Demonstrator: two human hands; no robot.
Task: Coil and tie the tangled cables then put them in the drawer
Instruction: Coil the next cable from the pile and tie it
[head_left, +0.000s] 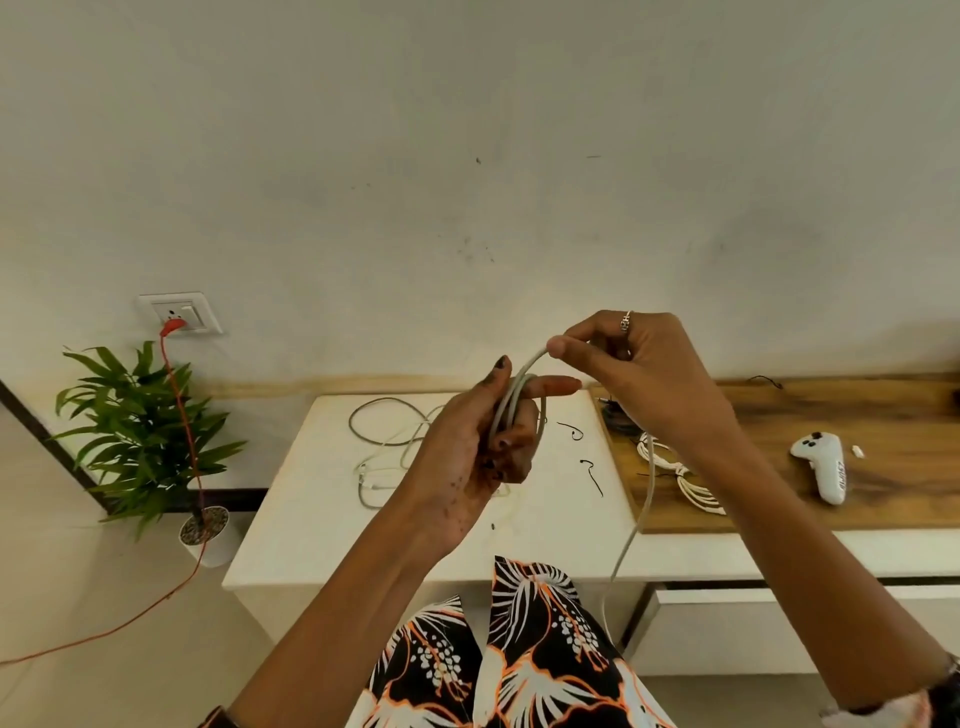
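My left hand (483, 447) holds a small coil of grey cable (511, 410) above the white table (311, 519), its fingers curled round the loops. My right hand (634, 374) pinches the same cable's strand at the top of the coil. The loose end (636, 525) hangs down past the table's front edge. More tangled pale cables (387, 441) lie on the white table behind my left hand. A tied white cable bundle (685, 478) rests on the wooden top (883, 499). Below it a white drawer (727, 629) stands slightly open.
Short black ties (592, 473) lie on the white table. A white controller (826, 462) sits on the wooden top. A potted plant (150, 441) stands on the floor at left, with an orange cord (182, 410) running from a wall socket (179, 312).
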